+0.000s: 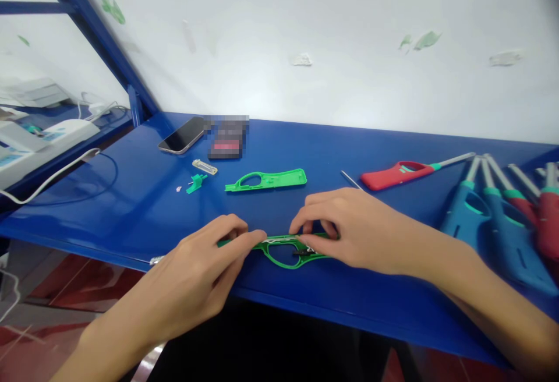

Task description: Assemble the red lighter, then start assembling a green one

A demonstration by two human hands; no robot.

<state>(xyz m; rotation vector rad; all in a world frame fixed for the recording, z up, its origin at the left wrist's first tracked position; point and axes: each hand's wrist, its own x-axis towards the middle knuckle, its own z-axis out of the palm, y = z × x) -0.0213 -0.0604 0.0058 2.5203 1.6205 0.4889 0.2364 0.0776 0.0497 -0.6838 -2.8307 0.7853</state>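
Near the table's front edge lies an opened green half-shell of a gas lighter (283, 265), with its finger loop toward me. Inside it run a thin white wire (275, 239) and a small black part (300, 253). My left hand (209, 260) is closed, thumb and fingers gripping the shell's left end. My right hand (345, 225) pinches the white wire at the shell's upper edge and covers the shell's right end. Behind my hands rests the other green half-shell (283, 179). To its left are a green trigger piece (197, 183) and a small clear yellowish part (204, 166).
A thin metal rod (350, 179) and a red lighter (388, 177) lie right of centre. Several blue lighters (466, 213) and red lighters crowd the right side. Two phones, one dark (184, 135) and one pixelated (227, 140), lie at the back left. A white cable (48, 187) crosses the left edge.
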